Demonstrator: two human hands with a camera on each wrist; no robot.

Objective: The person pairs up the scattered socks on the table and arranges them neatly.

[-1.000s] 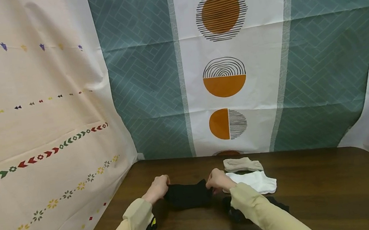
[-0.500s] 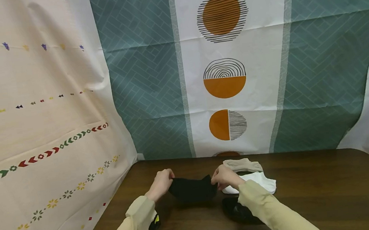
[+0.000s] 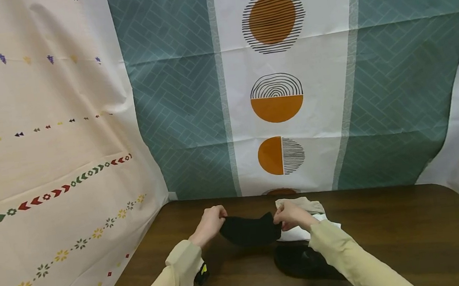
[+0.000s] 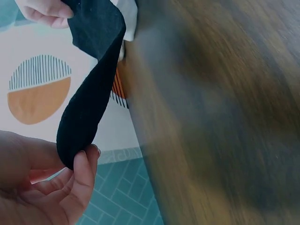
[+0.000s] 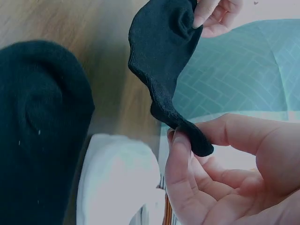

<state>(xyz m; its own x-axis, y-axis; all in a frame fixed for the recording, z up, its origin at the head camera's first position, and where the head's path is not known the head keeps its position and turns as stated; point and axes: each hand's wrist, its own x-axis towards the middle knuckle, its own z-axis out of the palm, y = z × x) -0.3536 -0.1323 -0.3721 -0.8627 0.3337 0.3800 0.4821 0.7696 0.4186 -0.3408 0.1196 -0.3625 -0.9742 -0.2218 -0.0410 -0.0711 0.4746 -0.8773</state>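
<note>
Stretched between my two hands is a black sock (image 3: pixel 250 232), lifted above the table and sagging a little in the middle. My left hand (image 3: pixel 210 224) pinches its left end between thumb and fingers, as the left wrist view shows up close. The other end is pinched by my right hand (image 3: pixel 294 217); in the right wrist view a short tip of the sock (image 5: pixel 161 51) pokes past the thumb and fingers. A second black sock (image 3: pixel 302 262) lies on the table below my right forearm, which partly covers it.
A white sock (image 3: pixel 295 234) and a beige sock (image 3: pixel 304 204) lie behind the second black sock, partly hidden by my right hand. The brown wooden table (image 3: pixel 401 232) ends at a patterned curtain (image 3: pixel 195 175). A pale cloth (image 3: pixel 59 219) hangs along the left side.
Both hands have risen off the tabletop and shifted to the right, carrying the black sock with them. The socks on the table have not moved.
</note>
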